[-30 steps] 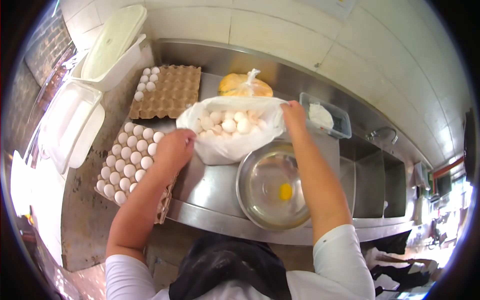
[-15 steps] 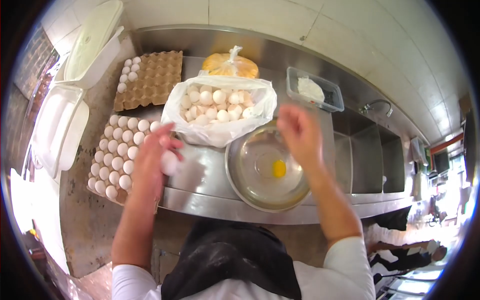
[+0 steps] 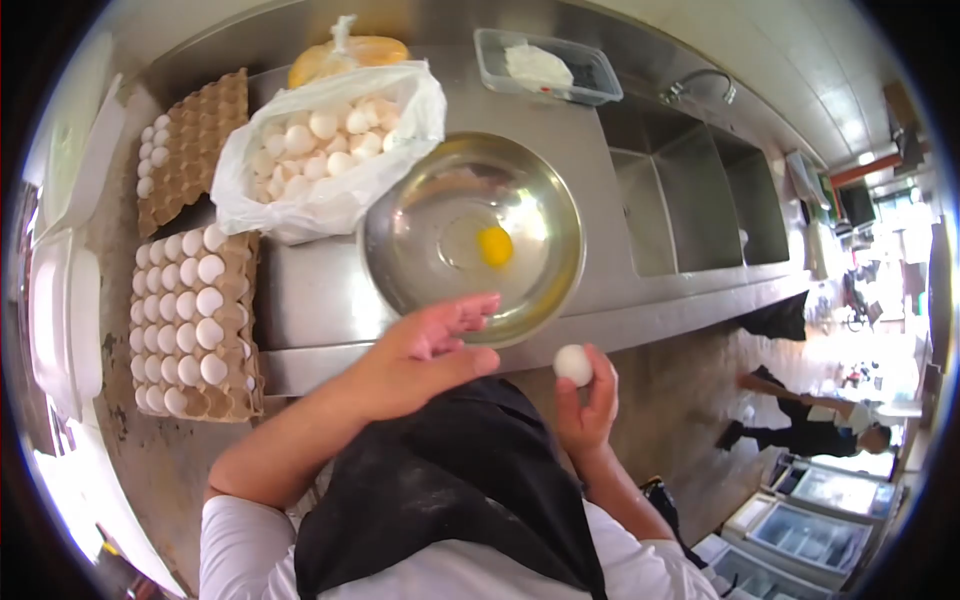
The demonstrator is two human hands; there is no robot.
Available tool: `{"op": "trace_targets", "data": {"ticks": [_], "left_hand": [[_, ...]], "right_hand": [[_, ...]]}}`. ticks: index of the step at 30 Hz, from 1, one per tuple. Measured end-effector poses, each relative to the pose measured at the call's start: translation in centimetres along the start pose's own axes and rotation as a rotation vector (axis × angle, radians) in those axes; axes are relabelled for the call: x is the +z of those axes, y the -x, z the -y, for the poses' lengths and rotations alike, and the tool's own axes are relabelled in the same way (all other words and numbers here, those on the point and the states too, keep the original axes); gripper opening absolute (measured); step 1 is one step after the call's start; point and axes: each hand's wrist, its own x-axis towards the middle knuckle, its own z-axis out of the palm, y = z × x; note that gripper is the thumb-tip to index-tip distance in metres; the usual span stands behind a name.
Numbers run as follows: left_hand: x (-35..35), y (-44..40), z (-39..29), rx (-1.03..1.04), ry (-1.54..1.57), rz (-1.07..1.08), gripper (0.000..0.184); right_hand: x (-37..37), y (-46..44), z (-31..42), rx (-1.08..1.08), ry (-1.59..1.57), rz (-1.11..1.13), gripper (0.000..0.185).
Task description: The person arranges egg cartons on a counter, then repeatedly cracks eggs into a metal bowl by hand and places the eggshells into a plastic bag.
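My right hand point(image 3: 590, 405) pinches a white egg point(image 3: 573, 366) between thumb and fingers, right of the black apron. My left hand point(image 3: 430, 355) holds nothing; its fingers are apart over the near rim of a steel bowl point(image 3: 400, 250). In the bowl lies one yellow yolk point(image 3: 495, 246) in clear egg white. A white plastic bag point(image 3: 330, 205) full of eggs and shells stands open beside the bowl, at its upper left. At the left, a cardboard tray point(image 3: 235, 330) carries rows of white eggs point(image 3: 188, 305).
Behind it is another tray point(image 3: 205, 130) with several eggs. A tied bag of yellow food point(image 3: 375, 50) and a plastic container point(image 3: 595, 90) stand at the back. Sink basins point(image 3: 700, 200) are to the right; a person point(image 3: 810, 425) is farther off. White tubs point(image 3: 65, 310) line the left.
Both hands let go of the bag. My left hand picked up an egg, which is now in my right hand. Both hands are nearer my body, and the view has swung right.
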Motion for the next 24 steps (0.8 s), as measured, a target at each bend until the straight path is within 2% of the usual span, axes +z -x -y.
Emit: {"op": "trace_targets", "data": {"ticks": [1,2,4,5,7,8,10,14,17,18,19,20,21,23,24], "left_hand": [[-0.7,-0.2,-0.1,-0.012,0.004,0.012,0.061],[-1.3,-0.3,-0.2,-0.022,0.040,0.001,0.060],[-1.9,-0.5,-1.2,-0.051,0.041,-0.064,0.055],[-2.2,-0.6,-1.4,-0.059,0.039,-0.057,0.055],[-2.6,-0.6,-1.6,-0.102,-0.009,-0.130,0.054],[-2.4,-0.6,-1.9,-0.115,-0.024,-0.156,0.052],[-2.4,-0.9,-1.5,-0.121,-0.030,-0.142,0.052],[-1.7,-1.4,-0.5,-0.081,-0.026,-0.076,0.052],[-1.5,-2.2,0.5,-0.054,-0.135,-0.064,0.053],[-1.2,-2.6,0.1,-0.044,-0.142,-0.069,0.053],[-0.7,-3.2,-0.3,-0.003,-0.294,-0.048,0.053],[-0.3,-3.8,-0.7,0.039,-0.446,-0.029,0.053],[0.2,-4.4,-1.1,0.050,-0.450,-0.040,0.053],[0.9,-5.4,-1.6,0.150,-0.722,-0.031,0.052],[1.0,-5.9,-1.6,0.204,-0.789,-0.063,0.049]], "right_hand": [[0.1,1.3,-2.0,0.074,0.005,-0.170,0.045],[0.0,2.3,-3.4,0.093,0.011,-0.175,0.045],[-0.1,3.6,-5.1,0.318,0.075,-0.136,0.045],[-0.2,3.7,-5.2,0.328,0.076,-0.140,0.045],[0.0,3.6,-5.2,0.189,0.166,-0.216,0.045],[0.2,3.7,-5.6,0.201,0.168,-0.220,0.045],[1.0,3.8,-7.1,0.086,0.287,-0.266,0.046],[1.1,3.7,-7.6,0.156,0.267,-0.182,0.045],[-0.1,0.0,-3.3,0.213,0.138,-0.245,0.044],[-0.2,-1.3,-1.9,0.451,-0.255,-0.198,0.044],[-0.4,-2.5,-0.9,0.680,-0.652,-0.133,0.043],[-0.4,-4.0,-0.2,0.796,-0.895,0.004,0.045],[-0.2,-5.2,0.1,0.781,-0.898,0.012,0.045],[0.4,-7.2,0.8,0.793,-1.177,0.277,0.050],[1.1,-8.1,1.4,0.787,-1.095,0.298,0.057]]}}
